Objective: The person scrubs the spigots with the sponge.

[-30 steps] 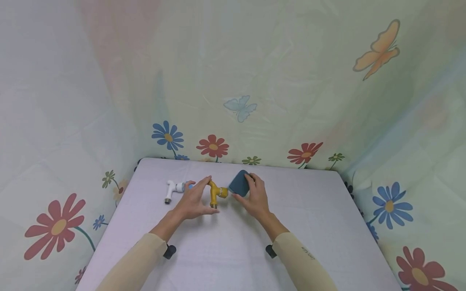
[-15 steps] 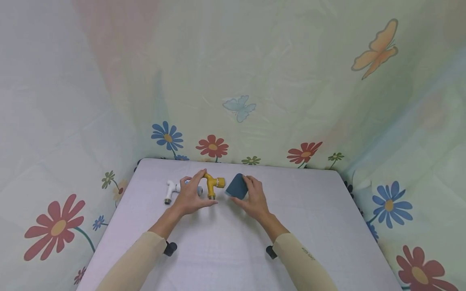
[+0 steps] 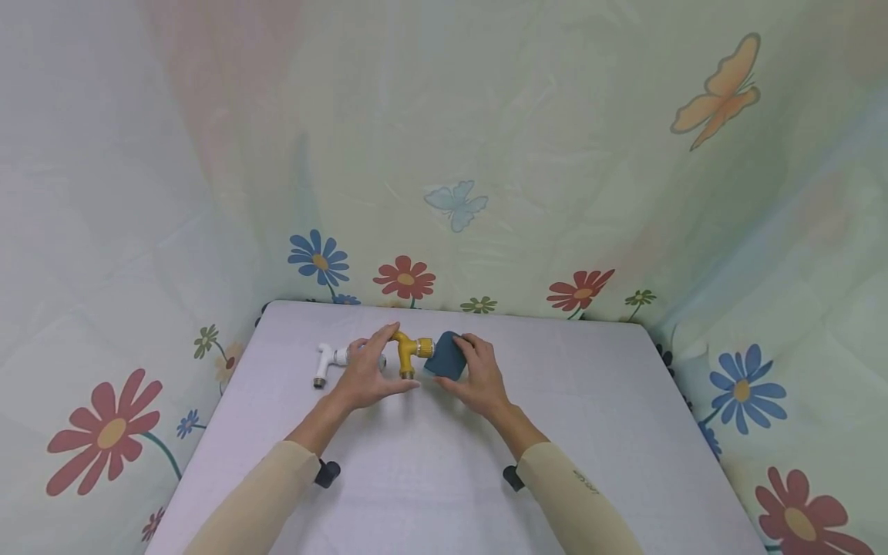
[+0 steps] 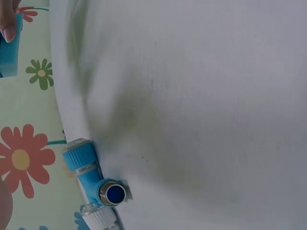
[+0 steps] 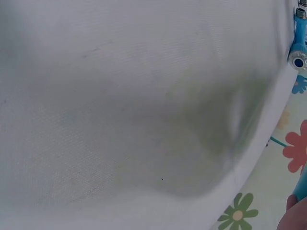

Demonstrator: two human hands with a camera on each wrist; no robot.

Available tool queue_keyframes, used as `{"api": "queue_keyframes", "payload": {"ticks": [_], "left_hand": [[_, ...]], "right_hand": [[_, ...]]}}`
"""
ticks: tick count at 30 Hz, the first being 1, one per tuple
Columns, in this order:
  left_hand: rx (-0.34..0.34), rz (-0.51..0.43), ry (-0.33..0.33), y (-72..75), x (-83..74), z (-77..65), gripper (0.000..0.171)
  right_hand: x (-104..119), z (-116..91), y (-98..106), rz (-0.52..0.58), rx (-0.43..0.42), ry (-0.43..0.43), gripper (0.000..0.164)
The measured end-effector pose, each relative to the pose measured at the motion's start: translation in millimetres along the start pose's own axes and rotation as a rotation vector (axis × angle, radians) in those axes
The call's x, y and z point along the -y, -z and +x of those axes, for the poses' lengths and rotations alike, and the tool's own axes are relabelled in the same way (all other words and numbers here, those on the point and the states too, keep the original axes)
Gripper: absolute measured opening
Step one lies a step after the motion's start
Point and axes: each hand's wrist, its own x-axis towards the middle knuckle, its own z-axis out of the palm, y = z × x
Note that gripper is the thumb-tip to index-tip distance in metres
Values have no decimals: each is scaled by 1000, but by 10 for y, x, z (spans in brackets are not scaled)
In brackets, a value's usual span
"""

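Observation:
In the head view my left hand holds a yellow tap between thumb and fingers, above the table. Its ribbed collar end faces right. My right hand pinches a dark blue sponge, whose left edge appears to meet that collar. The left wrist view shows the sponge's lighter blue side under a right-hand digit. A blue tap lies on the table behind my left hand, mostly covered by it in the head view. Next to it lies a white tap.
A white cloth covers the table, whose far edge runs close to a hanging flowered curtain. Dark wrist-camera pieces stick out beneath both forearms.
The yellow tap rose slightly away from me, then shifted a little right. The sponge turned and came left, closing the gap to the tap's collar. The blue and white taps stayed put.

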Motion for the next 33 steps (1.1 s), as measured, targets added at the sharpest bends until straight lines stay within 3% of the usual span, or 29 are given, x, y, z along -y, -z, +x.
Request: {"api": "queue_keyframes", "payload": {"ticks": [7, 11, 18, 27, 33], "left_hand": [[106, -24, 81, 33, -1, -1, 107], [160, -17, 88, 52, -3, 8, 106], [156, -20, 63, 51, 11, 12, 102], [185, 126, 71, 87, -4, 16, 101], [181, 166, 40, 111, 7, 25, 98]], "right_hand": [[32, 2, 19, 19, -6, 5, 88], [40, 7, 17, 26, -5, 8, 88], [65, 22, 20, 51, -7, -2, 86], [100, 39, 17, 56, -23, -5, 86], [143, 65, 16, 71, -35, 13, 85]]}}
